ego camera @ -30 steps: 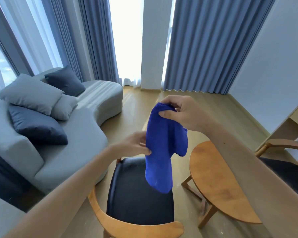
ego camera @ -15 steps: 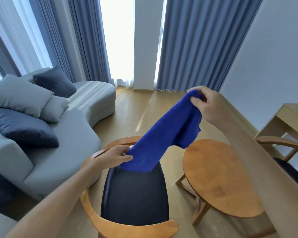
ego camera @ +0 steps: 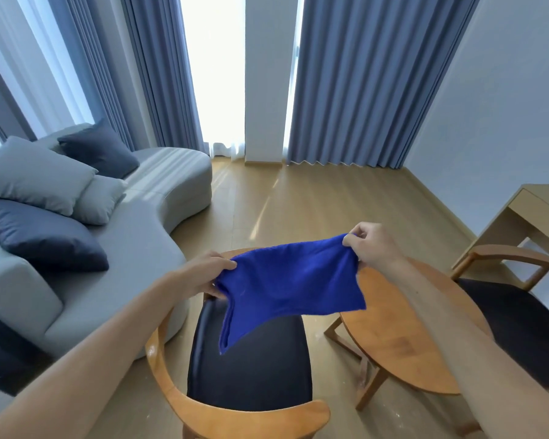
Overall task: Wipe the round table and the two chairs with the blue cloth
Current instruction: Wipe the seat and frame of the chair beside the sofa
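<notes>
Left hand (ego camera: 210, 274): pinches blue cloth (ego camera: 286, 280) corner. Cloth: stretched in air above near chair (ego camera: 251, 369), one corner dangling; may slip from a light pinch. Right hand (ego camera: 373, 245): pinches opposite corner, above tabletop (ego camera: 403, 337) left edge.

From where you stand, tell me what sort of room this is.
Most likely a living room in a flat or hotel suite: a curved grey sofa with cushions, floor-length blue curtains at tall windows, and a small round table with wooden armchairs.
</notes>
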`<state>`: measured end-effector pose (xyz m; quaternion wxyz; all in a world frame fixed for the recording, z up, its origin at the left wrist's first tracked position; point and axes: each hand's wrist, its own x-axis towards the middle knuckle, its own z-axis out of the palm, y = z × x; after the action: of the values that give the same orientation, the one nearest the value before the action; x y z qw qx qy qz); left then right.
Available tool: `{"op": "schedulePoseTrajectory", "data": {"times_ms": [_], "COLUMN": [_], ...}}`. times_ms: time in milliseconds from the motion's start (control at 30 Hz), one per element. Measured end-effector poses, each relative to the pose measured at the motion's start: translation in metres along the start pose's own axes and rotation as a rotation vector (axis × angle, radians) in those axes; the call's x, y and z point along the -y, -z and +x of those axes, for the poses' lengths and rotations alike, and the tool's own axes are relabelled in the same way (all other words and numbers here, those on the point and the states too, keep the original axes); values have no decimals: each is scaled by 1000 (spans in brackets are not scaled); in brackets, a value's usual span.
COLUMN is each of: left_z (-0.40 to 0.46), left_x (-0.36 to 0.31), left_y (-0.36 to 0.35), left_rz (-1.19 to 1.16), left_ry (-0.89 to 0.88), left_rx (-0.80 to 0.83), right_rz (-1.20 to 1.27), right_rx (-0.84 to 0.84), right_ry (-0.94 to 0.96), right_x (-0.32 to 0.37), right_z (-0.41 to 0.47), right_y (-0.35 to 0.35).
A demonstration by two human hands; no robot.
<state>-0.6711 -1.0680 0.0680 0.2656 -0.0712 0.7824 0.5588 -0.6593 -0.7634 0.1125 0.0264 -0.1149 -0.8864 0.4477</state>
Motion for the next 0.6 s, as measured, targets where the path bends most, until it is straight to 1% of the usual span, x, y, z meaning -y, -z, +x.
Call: {"op": "schedulePoseTrajectory", "data": {"times_ms": [67,167,267,333,433,500,600], "left_z": [2,3,0,-2,-4,-3,-4], "left_x": [-1,-5,-10,-14,-17,-17,-15], "left_y": [-15,-36,-49,-52,-49,-45,-40], "left_rz": [-136,-341,-440,-477,-552,-618,-632], "left_ry": [22,52,74,78,89,81,35], "left_rx": [46,158,247,287,323,351,454], "right_rz": [50,166,230,247,264,281,171], "right_rx": [98,284,445,470,460,492,495], "right_ry": [1,26,99,142,162,180,255], "right_x": [2,2,4,6,7,4,1], "right_z": [-10,-27,-43,-49,-50,-50,-52], "right_y": [-17,-42,-57,-59,-54,-49,-48]}}
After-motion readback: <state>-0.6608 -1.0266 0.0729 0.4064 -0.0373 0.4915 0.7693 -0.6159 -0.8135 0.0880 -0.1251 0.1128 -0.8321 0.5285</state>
